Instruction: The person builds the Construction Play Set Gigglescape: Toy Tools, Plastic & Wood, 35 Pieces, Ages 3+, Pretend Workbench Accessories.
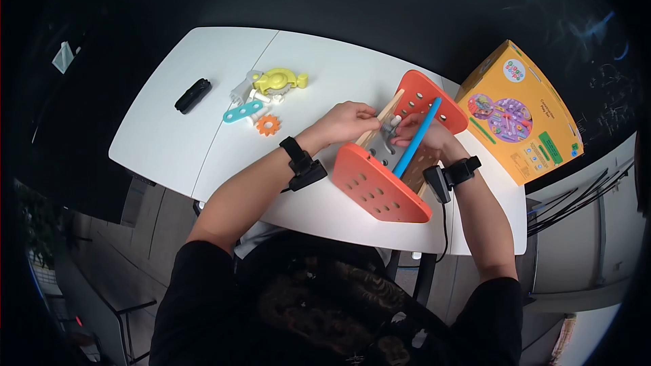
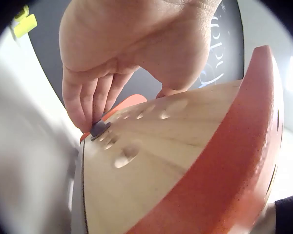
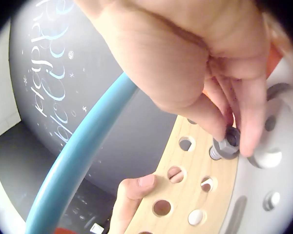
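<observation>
A toy toolbox with orange perforated end panels [image 1: 380,186], a blue rod handle [image 1: 417,137] and wooden side panels stands before me. My left hand [image 1: 347,122] holds the left wooden panel [image 2: 151,146], its thumb [image 3: 136,187] on the inner face. On the outer face, its fingertips touch a grey bolt head [image 2: 99,128] near the lower edge. Reaching inside under the handle, my right hand [image 1: 427,134] pinches a grey hex nut [image 3: 229,142] between thumb and fingers. Threads show between nut and panel. The grey base [image 3: 259,204] has holes and a slot.
Left of the toolbox lie a yellow toy piece [image 1: 277,80], a teal perforated strip [image 1: 243,112], an orange gear [image 1: 268,125] and several grey and white parts. A black case [image 1: 193,96] is farther left. A yellow packaging box [image 1: 522,112] stands at the right.
</observation>
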### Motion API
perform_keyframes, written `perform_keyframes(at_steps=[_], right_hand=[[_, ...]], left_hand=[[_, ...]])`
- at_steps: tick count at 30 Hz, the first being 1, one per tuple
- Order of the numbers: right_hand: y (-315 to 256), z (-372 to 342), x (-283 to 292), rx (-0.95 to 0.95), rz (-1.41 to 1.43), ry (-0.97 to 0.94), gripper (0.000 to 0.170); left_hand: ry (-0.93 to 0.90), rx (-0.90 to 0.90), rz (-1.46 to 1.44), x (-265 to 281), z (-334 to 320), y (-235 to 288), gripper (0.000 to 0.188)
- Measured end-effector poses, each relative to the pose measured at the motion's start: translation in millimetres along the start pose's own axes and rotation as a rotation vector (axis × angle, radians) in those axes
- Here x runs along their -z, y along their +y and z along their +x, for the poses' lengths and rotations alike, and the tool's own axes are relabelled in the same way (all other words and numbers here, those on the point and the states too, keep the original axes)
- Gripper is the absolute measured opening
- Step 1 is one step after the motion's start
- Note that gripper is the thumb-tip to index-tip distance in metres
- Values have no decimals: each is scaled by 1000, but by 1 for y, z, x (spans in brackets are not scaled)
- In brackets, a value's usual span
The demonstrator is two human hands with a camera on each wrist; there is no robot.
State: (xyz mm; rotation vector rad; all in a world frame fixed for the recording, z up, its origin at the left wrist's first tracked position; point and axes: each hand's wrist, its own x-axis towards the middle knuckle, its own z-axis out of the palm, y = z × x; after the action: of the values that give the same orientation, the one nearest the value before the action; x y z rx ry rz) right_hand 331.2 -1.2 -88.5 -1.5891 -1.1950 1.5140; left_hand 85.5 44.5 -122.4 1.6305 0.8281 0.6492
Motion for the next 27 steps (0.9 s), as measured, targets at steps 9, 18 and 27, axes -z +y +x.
perform_keyframes(at_steps=[9,18,27], right_hand=[[6,3,2,42,-56,-5,19],[0,4,0,-69,35,-63,13],[-2,-6,-7,-26,26,-28,14]], left_hand=[[41,-3,56,-3,-5,9,56],[25,-23,69,-2,-3,6,52],[45,-37,72,-3,-2,2,44]])
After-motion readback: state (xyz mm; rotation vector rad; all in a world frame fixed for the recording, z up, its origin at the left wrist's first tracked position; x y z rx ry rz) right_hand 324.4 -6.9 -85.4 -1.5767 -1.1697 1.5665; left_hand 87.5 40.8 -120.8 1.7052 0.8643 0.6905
